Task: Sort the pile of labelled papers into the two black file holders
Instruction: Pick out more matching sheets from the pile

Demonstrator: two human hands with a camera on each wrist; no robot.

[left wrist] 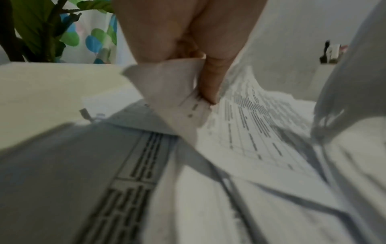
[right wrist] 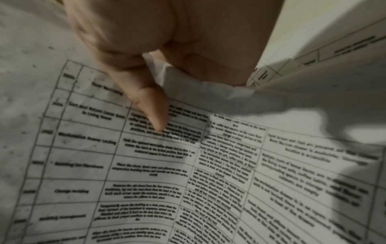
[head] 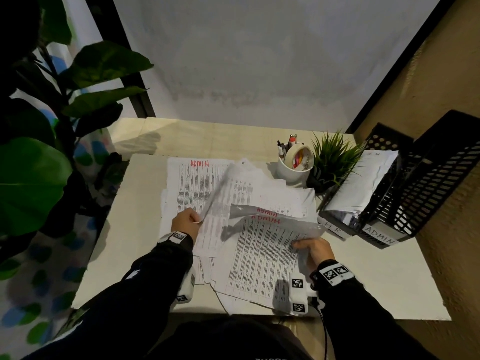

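A pile of printed papers (head: 197, 188) lies spread on the white table (head: 376, 276), its top sheet marked ADMIN in red. My left hand (head: 185, 222) pinches the corner of a lifted, blurred sheet (head: 220, 188); the left wrist view shows that corner (left wrist: 177, 92) folded between finger and thumb. My right hand (head: 315, 249) grips the right edge of sheets marked ADMIN (head: 267, 255), raised and curling; the right wrist view shows the edge (right wrist: 200, 89) held in the fingers. Two black mesh file holders stand at the right: one labelled HR (head: 368, 188) with papers in it, one labelled ADMIN (head: 426, 193).
A white cup (head: 293, 165) with pens and a tape roll stands behind the pile, next to a small spiky green plant (head: 335, 157). A large leafy plant (head: 39, 152) fills the left side. A cable (head: 220, 300) hangs over the table's front edge.
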